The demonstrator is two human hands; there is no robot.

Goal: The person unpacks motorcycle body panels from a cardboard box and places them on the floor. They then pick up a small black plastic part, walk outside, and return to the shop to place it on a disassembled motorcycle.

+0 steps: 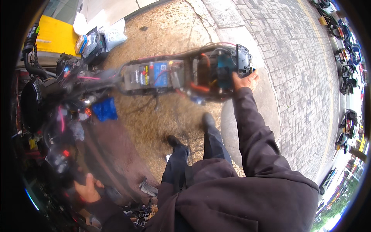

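Observation:
An electric scooter frame (176, 94), stripped of its covers, lies across my view with its rear end to the right. My right hand (245, 80) is closed round the lower end of a black bracket (242, 58) at that rear end. Inside the open frame sit a grey battery or controller box with a blue label (160, 74) and loose red and orange wires (199, 87). My left hand (89, 188) is low on the left, its fingers curled at a dark thing (79, 177) too blurred to name.
Handlebars (34, 69) and a round black part (31, 104) are at far left. Plastic bags (114, 36) lie near a yellow panel (58, 35). A blue packet (105, 109) is below the frame. Small parts (139, 212) crowd the lower left. Parked scooters (348, 81) line the paved right side.

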